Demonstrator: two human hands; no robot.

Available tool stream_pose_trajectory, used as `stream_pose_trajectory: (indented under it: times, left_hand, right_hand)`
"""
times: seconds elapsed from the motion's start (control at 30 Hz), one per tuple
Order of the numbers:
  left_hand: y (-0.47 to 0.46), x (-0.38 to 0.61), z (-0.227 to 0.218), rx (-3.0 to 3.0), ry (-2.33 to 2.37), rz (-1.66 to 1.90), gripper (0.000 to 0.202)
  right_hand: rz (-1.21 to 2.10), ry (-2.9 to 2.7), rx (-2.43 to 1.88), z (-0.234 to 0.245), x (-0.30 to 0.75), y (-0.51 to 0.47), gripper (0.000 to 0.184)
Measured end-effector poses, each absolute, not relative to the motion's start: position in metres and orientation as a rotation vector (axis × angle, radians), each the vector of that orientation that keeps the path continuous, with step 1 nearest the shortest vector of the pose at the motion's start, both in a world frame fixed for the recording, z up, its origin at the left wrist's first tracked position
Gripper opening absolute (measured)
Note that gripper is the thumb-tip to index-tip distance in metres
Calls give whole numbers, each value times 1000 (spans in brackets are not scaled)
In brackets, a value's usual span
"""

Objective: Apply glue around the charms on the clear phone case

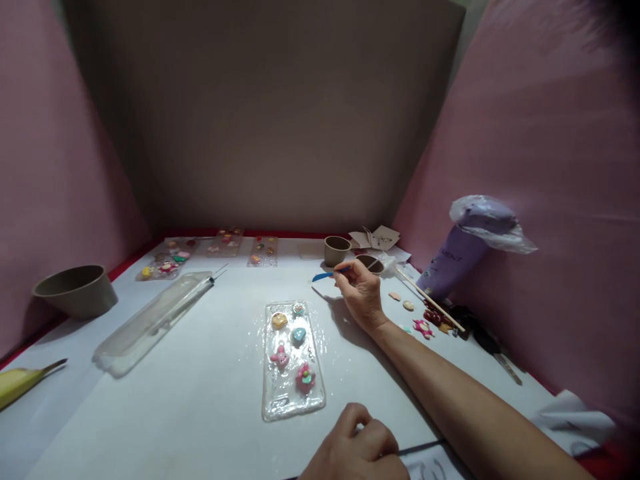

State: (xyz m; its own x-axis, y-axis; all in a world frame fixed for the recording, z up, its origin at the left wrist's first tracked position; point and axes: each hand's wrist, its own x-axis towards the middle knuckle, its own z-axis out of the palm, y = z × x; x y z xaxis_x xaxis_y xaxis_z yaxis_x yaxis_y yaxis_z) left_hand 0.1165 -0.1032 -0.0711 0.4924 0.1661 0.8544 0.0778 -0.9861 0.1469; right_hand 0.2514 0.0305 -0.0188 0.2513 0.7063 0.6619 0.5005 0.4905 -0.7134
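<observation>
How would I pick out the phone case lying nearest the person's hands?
Find the white table and look to its middle, just beyond the left hand. The clear phone case lies there lengthwise. Unlike the cases along the far edge, it lies alone and carries five charms, including a blue heart.

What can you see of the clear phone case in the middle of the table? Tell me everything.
The clear phone case is a glossy, see-through rectangle with rounded corners, seemingly plastic under a wet-looking coating. It lies flat on the white table, lengthwise away from the person. Five charms sit on it: orange, round, a blue heart, two pink. No hand touches it: the left hand curls near its close end, the right hand holds a blue tool beyond it.
</observation>
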Motion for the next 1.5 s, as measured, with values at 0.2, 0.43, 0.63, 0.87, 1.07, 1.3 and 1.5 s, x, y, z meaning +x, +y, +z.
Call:
stream_pose_trajectory:
  times: [0.2, 0.43, 0.63, 0.87, 1.07, 1.3, 1.5]
  left_hand:
    - [-103, 116, -68, 2634, 206, 1531, 34]
    - [-102, 116, -64, 2757, 94, 1467, 37]
    - [-102, 116, -65, 2793, 109, 1423, 38]
    - [-103, 117, -63, 2744, 105, 1485, 38]
    - [-102, 118, -57, 2657, 85, 1605, 43]
    - [-102, 118, -61, 2665, 58, 1543, 41]
    - [-103, 119, -65, 2678, 67, 1565, 40]
  right_hand:
    - [178, -1416, -1143, -20, 252, 31, 6]
    - [149, -1425, -1137, -19, 250, 30, 4]
    - [173, -1421, -1124, -21, 252, 32, 7]
    - [166, -1420, -1125, -22, 252, 32, 6]
    - [156, -1420, -1135, -19, 252, 30, 5]
    - [188, -1418, -1108, -19, 252, 30, 5]
    - [180, -1420, -1100, -21, 252, 31, 5]
